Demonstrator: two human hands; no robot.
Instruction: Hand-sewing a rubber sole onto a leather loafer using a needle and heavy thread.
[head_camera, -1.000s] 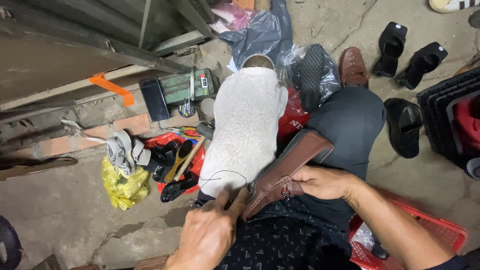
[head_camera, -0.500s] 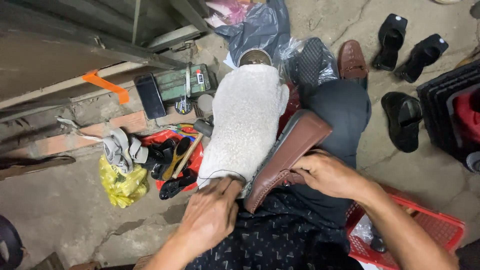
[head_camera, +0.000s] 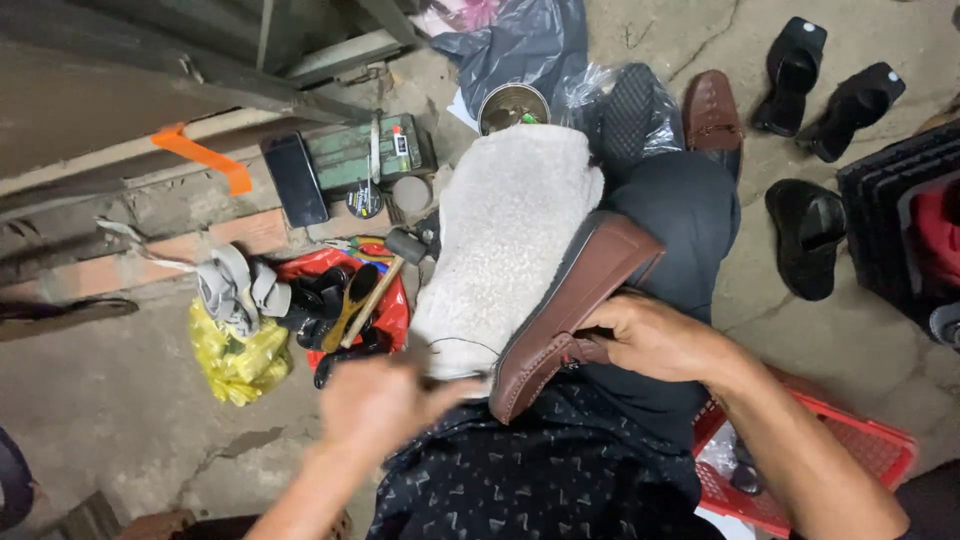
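1. You are holding a brown loafer (head_camera: 575, 310) across your lap, toe end pointing down toward your body and heel end up toward your knee.
2. Your right hand (head_camera: 655, 340) is gripping the loafer from its right side. The fingers (head_camera: 605, 318) are curling closed over the shoe's opening and upper edge; the thumb is hidden.
3. The loafer is leaning against a pale fleece pad (head_camera: 505, 245) that is covering your left thigh.
4. Your left hand (head_camera: 385, 400) is sitting just left of the toe, blurred by motion. Its fingers are looking closed, pinched near a thin thread (head_camera: 462, 343) that is arcing over the pad toward the shoe. Whether they are actually holding the thread or a needle cannot be told.
5. The toe is lying just beside your left fingertips, apart from them by a narrow gap.
6. On the floor to your left, brushes (head_camera: 350, 305) are resting on a red bag (head_camera: 390, 310), beside a yellow bag (head_camera: 235, 355).
7. A red crate (head_camera: 850, 445) is sitting under your right forearm.
8. A second brown shoe (head_camera: 712, 110) is lying beyond your knee, with black shoes (head_camera: 808, 235) well to the right.
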